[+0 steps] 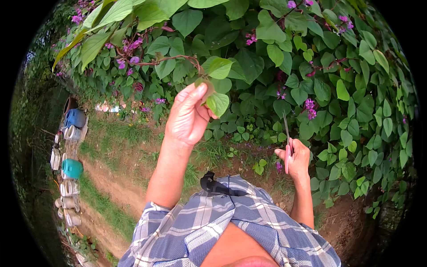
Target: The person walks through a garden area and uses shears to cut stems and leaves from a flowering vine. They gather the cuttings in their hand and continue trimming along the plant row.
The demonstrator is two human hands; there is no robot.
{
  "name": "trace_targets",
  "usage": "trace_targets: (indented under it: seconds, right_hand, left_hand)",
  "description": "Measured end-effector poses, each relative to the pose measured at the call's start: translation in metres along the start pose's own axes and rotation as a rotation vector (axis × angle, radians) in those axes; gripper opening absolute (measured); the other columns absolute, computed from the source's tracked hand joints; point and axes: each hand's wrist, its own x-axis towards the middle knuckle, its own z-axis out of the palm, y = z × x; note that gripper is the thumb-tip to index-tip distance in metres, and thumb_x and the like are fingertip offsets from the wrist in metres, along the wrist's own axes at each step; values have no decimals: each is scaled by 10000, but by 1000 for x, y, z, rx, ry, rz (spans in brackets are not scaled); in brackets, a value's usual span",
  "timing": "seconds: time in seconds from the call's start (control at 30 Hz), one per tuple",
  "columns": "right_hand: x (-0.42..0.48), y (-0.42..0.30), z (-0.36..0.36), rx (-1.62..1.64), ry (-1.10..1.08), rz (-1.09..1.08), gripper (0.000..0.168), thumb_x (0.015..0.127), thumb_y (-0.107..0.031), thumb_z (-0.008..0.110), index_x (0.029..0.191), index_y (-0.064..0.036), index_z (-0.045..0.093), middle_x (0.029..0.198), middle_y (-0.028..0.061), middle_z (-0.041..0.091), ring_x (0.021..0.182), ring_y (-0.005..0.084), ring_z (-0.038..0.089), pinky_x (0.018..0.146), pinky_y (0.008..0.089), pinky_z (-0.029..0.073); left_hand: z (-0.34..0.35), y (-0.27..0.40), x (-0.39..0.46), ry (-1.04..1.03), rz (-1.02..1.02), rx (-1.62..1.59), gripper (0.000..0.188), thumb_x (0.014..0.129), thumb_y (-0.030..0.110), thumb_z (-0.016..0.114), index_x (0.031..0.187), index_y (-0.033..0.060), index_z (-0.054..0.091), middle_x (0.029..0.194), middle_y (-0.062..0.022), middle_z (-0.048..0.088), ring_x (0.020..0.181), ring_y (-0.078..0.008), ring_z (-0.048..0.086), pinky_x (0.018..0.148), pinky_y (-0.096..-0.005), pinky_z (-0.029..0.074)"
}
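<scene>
My left hand [190, 113] pinches the tip of a leafy vine shoot [218, 103] between thumb and fingers. From there a reddish twining stem [176, 57] runs up and left toward the purple flowers [131, 46]. Lower and to the right, my right hand [298, 158] grips a pair of scissors [287, 147] by its pink handles. The metal blades point upward and look closed or nearly so, held apart from the vine in my left hand. Behind both hands rises a dense wall of hyacinth bean foliage [247, 66].
Bare soil [113, 182] with strips of grass [103, 203] stretches along the left. A row of containers stands at its far side, including a blue barrel [76, 117], a teal container [72, 168] and several pale buckets [68, 188]. Large leaves [96, 50] overhang at upper left.
</scene>
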Motion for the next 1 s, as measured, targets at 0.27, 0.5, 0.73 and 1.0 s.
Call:
trace_targets:
  seconds: [0.27,0.5,0.73,1.0]
  right_hand:
    - [10,1,10,25,-25,20,378,677,-143,871,713,-13,518,618,70,492,557,183,454,531,347,401]
    - [19,-3,25,34,-72,-48,376,687,-156,867,718,-13,521,622,64,471,557,189,443,533,347,400]
    - [30,-13,41,40,-142,-79,384,679,-178,873,729,-16,529,631,88,480,553,225,468,538,367,409]
    - [33,-11,59,76,-200,-91,460,697,-265,868,686,-12,484,618,123,481,543,281,456,541,406,397]
  left_hand:
    - [-45,-28,-31,207,134,266,168,962,142,649,1069,27,707,905,-15,712,759,-87,626,600,-266,496]
    - [-66,-34,-57,263,165,255,167,944,132,645,1054,13,689,932,-53,708,825,-123,649,742,-290,529]
    - [-95,-19,-80,205,222,59,190,946,191,613,960,3,638,837,-95,653,753,-184,630,693,-320,535]
    - [-101,-9,-86,248,261,37,150,950,184,667,924,61,585,873,-64,597,797,-179,591,661,-324,518]
